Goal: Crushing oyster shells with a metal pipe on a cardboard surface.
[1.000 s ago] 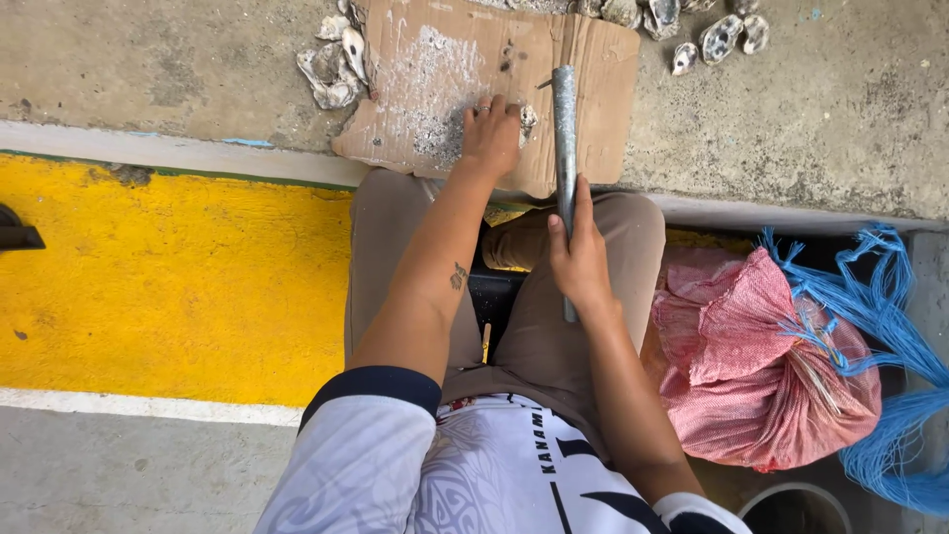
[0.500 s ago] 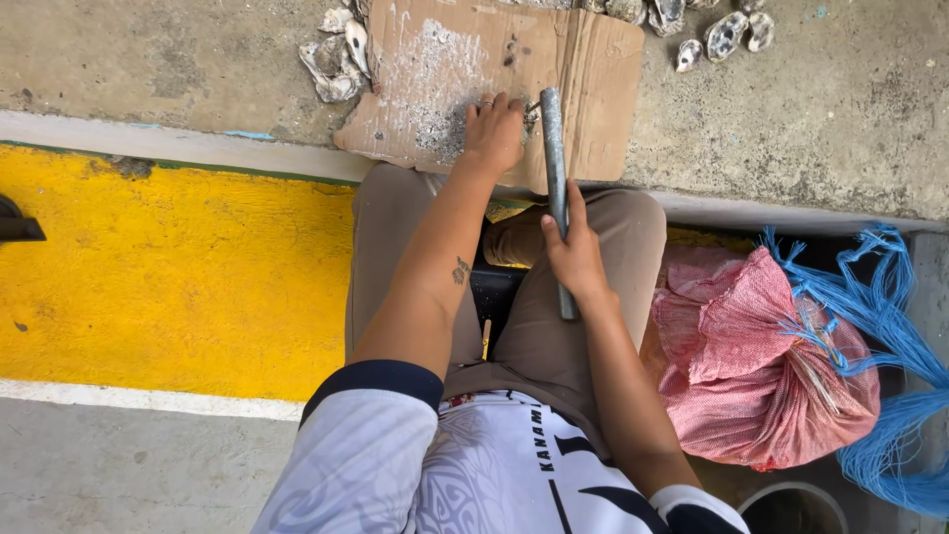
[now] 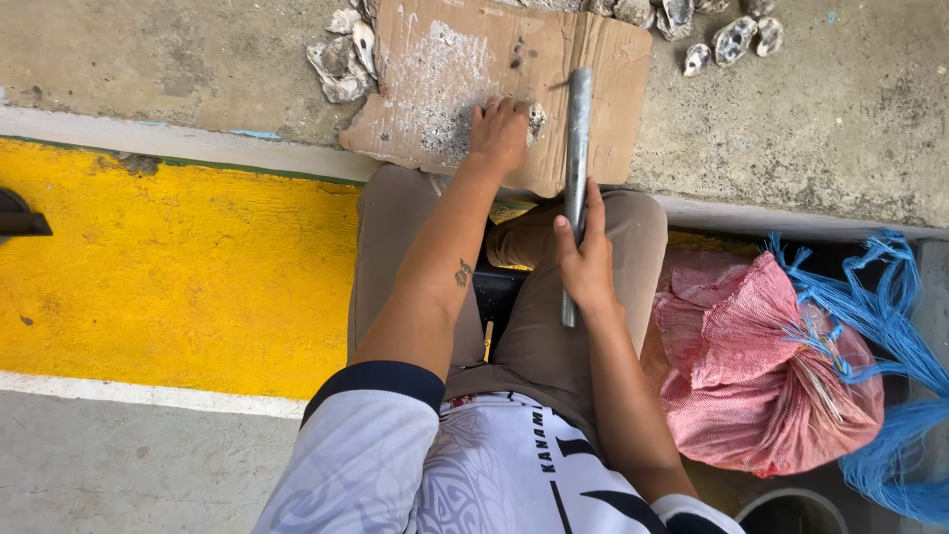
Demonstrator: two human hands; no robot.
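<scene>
My left hand [image 3: 499, 133] presses down on a small oyster shell [image 3: 536, 119] that lies on a worn sheet of cardboard [image 3: 435, 69]; most of the shell is hidden under my fingers. In my right hand [image 3: 585, 262] I grip a grey metal rod [image 3: 577, 129] around its lower part. The rod points away from me, with its far end over the cardboard just right of the shell. Both hands work above my knees in brown trousers.
A pile of oyster shells [image 3: 341, 54] lies left of the cardboard, and several more shells [image 3: 732, 40] at top right on the concrete. A pink mesh sack [image 3: 761, 366] with blue rope [image 3: 880, 326] sits at my right. A yellow painted strip [image 3: 178, 267] runs on the left.
The rod dipped and leaned left half a second ago and is back up and further right now. My left hand has stayed on the shell.
</scene>
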